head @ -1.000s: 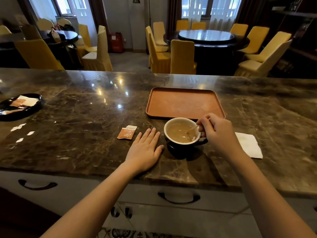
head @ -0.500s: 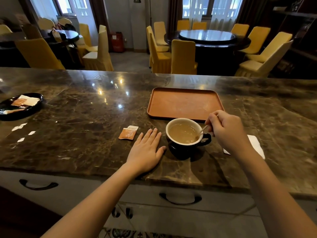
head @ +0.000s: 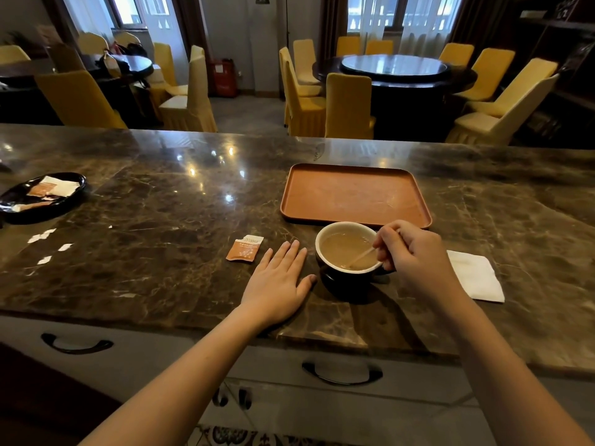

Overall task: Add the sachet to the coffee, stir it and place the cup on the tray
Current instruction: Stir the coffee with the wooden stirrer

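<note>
Stirring: the right hand (head: pixel 415 255) pinches a thin stirrer (head: pixel 362 257) between its fingertips, the tip sunk in the pale coffee.
Left hand (head: pixel 280 278): flat on the counter (head: pixel 145 252), fingers spread, grasping nothing; it lies just beside the cup (head: pixel 346 259), and I cannot tell whether the thumb touches it.
Cup: on the counter right before the tray's near edge, apparently not yet on it, and filled fairly near the rim (the handle is hidden under the right hand).
Spill risk: a wide or quick sweep of the stirrer could slop coffee over the rim, since the level is high.
Tip risk: nothing grips the cup, so a hard push of the stirrer against its wall could slide it toward the left hand.
Sachet (head: pixel 244 249): torn open and lying flat, near the left hand's fingertips; judged spent.
Napkin (head: pixel 476 275): to the right of the cup, behind the right wrist; a drip from the lifted stirrer would likely miss it unless the stirrer is carried over.
Tray (head: pixel 354 197): bare, just beyond the cup; its raised lip could catch the cup's base if the lift is low.
Dish (head: pixel 19 201): far left, holding more sachets, well apart from all this.
</note>
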